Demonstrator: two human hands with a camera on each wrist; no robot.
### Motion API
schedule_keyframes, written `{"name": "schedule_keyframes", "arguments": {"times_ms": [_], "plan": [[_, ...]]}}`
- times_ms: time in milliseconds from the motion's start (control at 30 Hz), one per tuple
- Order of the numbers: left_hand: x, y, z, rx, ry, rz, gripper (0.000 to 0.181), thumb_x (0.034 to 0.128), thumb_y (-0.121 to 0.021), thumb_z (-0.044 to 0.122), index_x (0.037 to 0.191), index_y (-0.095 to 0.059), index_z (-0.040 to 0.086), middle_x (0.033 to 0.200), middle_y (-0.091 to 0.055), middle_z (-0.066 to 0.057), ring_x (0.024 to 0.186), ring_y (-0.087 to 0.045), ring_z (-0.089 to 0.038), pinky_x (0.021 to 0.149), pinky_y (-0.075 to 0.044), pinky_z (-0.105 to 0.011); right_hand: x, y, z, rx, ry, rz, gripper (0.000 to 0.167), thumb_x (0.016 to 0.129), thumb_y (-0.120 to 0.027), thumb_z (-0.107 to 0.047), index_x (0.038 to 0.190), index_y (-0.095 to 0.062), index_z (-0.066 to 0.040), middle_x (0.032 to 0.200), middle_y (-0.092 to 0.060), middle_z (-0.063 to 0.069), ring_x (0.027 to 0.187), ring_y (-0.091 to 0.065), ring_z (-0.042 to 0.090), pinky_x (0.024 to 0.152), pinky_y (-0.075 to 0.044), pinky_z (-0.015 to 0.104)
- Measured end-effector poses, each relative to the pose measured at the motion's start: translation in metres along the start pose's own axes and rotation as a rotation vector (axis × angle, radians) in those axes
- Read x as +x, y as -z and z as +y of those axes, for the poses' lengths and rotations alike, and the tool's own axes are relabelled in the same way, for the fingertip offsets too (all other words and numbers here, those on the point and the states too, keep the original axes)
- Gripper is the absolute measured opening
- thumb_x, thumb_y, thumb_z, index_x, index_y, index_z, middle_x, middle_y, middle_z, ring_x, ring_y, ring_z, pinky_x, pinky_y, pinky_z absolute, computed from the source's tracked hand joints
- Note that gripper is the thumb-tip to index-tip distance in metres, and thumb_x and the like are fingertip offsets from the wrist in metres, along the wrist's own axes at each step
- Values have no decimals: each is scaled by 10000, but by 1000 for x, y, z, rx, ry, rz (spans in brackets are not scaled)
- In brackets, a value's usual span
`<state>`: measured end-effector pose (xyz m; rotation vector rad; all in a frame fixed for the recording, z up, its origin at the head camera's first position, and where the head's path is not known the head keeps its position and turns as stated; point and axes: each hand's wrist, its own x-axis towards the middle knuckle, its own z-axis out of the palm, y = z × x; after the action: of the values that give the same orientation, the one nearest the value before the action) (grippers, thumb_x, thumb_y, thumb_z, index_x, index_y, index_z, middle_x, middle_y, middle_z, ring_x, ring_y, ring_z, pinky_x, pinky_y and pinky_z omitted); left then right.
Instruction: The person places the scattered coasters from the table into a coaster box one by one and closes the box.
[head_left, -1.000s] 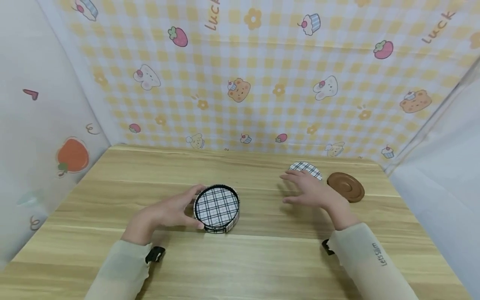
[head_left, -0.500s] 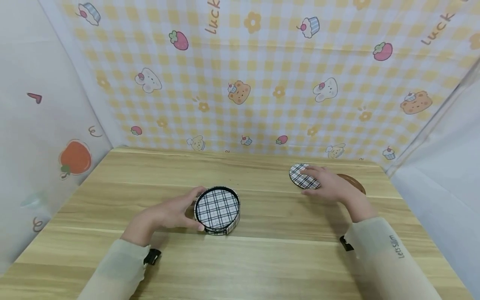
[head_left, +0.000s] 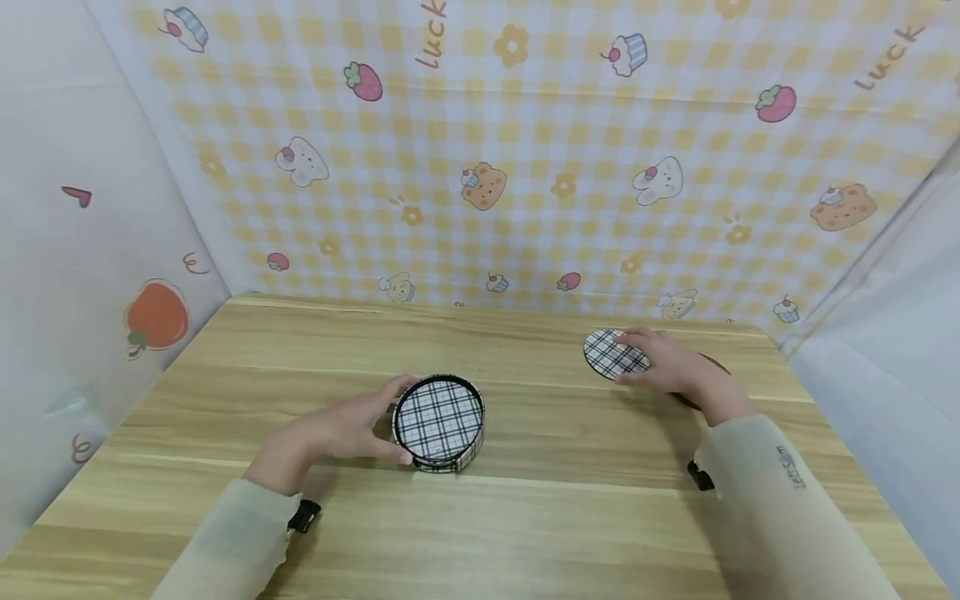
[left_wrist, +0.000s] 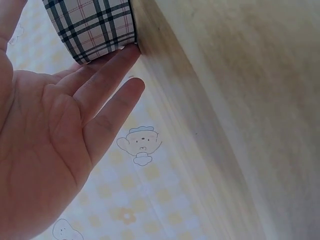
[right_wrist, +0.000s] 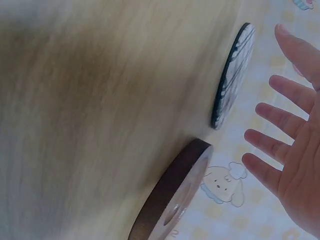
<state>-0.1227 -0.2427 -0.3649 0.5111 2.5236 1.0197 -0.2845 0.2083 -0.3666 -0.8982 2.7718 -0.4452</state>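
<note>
A round plaid holder [head_left: 471, 450] with a plaid disc [head_left: 437, 419] inside its rim stands on the table. My left hand [head_left: 341, 427] grips it from the left, thumb at the near side and fingers at the far side; in the left wrist view, fingertips touch the plaid wall [left_wrist: 97, 30]. Farther right, my right hand [head_left: 671, 367] hovers at the right edge of a flat plaid disc [head_left: 609, 354]. In the right wrist view the fingers of that hand [right_wrist: 295, 130] are spread, apart from the plaid disc [right_wrist: 234, 75], which lies on the table.
A round brown wooden disc [right_wrist: 170, 192] lies beside the flat plaid one, mostly hidden behind my right hand in the head view. The wooden table [head_left: 510, 533] ends at a yellow checked cloth [head_left: 517, 125] at the back, with pale cloths at both sides.
My right hand has moved to the right, uncovering more of the flat plaid disc and covering most of the brown one. My left hand keeps its grip on the holder.
</note>
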Motion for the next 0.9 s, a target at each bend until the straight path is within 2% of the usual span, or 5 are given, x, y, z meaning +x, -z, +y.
{"name": "schedule_keyframes", "arguments": {"times_ms": [200,400,667,900], "plan": [[1,0,0,-9,-15,3,1032,824,-809,350,1561,-153,48,1530,-389,-231,1393,-392,-452,1103,-363,-639,12,-5,10,-1,-12,-10,767,869,-748,-378,1450,-448,21,1496,-361,348,1346,-323,600,1072,-299,729],[2,-2,-2,8,26,10,1040,805,-823,365,1565,-170,86,1527,-408,-201,1394,-405,-419,1106,-371,-625,22,-9,18,18,-22,-45,813,858,-766,-371,1468,-412,32,1509,-311,372,1350,-302,616,1073,-298,730],[2,-2,-2,14,42,20,1053,798,-826,380,1569,-170,90,1540,-392,-202,1406,-390,-424,1106,-366,-632,23,-11,23,42,-55,-53,876,843,-780,-370,1503,-352,16,1519,-263,392,1355,-269,634,1068,-281,749],[2,-3,-2,1,43,16,1048,799,-826,386,1568,-173,102,1544,-387,-193,1412,-380,-420,1107,-361,-636,23,-14,23,43,-73,-64,842,851,-769,-383,1497,-383,-6,1532,-279,368,1362,-242,637,1065,-272,756]]}}
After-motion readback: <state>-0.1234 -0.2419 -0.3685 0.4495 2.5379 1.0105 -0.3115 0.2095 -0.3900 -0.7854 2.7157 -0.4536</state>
